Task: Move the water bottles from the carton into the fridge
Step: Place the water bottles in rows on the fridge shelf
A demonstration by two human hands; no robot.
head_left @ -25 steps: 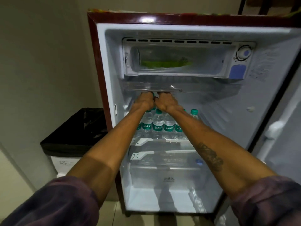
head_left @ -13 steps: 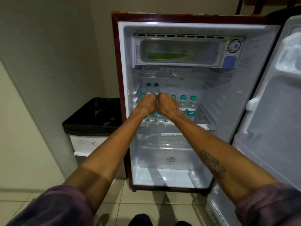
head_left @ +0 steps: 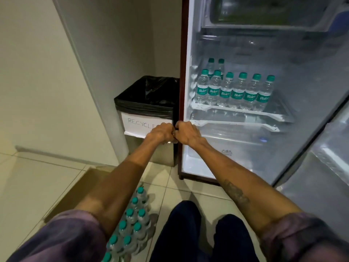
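- At the far left, the carton (head_left: 75, 190) lies on the tiled floor (head_left: 28, 178), its brown flap showing past your left forearm.
- Just right of it, the floor bottles (head_left: 132, 224) stand upright in close rows with green caps, partly hidden under your left arm; whether they sit inside the carton or beside it cannot be told.
- Your left arm reaches forward and a little rightward from a rolled purple sleeve (head_left: 62, 237), forearm bare and nearly straight.
- Your left hand (head_left: 160, 132) is curled into a loose fist, knuckles up, with nothing visible inside it.
- Behind that hand stands the recycle bin (head_left: 147, 110), lined with a black bag and bearing a handwritten label.
- Your right hand (head_left: 188, 133) is also closed, its knuckles touching those of the left hand, in front of the fridge's left edge; it carries no bottle.
- Your right forearm runs back down and to the right, tattoo facing up.
- Your dark-trousered knees (head_left: 204, 233) sit low between both arms.
- The fridge (head_left: 184, 72) stands open, door swung to the right.
- The shelved bottles (head_left: 234, 91) stand upright on the white wire shelf (head_left: 245, 111): six in the front row, two more behind at the left.
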